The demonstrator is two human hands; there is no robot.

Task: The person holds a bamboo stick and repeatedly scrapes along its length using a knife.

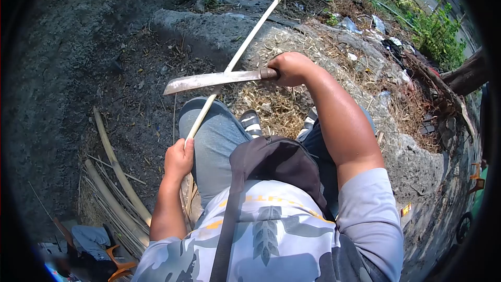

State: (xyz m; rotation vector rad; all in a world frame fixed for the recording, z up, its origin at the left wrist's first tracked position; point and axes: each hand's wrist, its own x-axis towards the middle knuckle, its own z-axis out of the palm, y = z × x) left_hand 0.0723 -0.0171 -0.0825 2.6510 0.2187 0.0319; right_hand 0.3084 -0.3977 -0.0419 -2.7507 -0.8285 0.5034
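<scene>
A long pale wooden strip (244,47) runs slantwise from lower left to upper right over the left knee. Its lower end is in my left hand (179,160), which is closed round it with the thumb along it. My right hand (292,69) is wrapped round the dark handle of a machete (211,80). The blade points left and crosses over the strip near its middle, hiding a short part of it. Whether the edge touches the strip I cannot tell.
Bamboo poles (117,169) and thin strips lie on the ground at the left. Pale shavings (276,104) cover the ground around the sandalled feet. A black bag (279,164) rests on the lap. Another person (88,243) is at the lower left, by an orange chair (121,265).
</scene>
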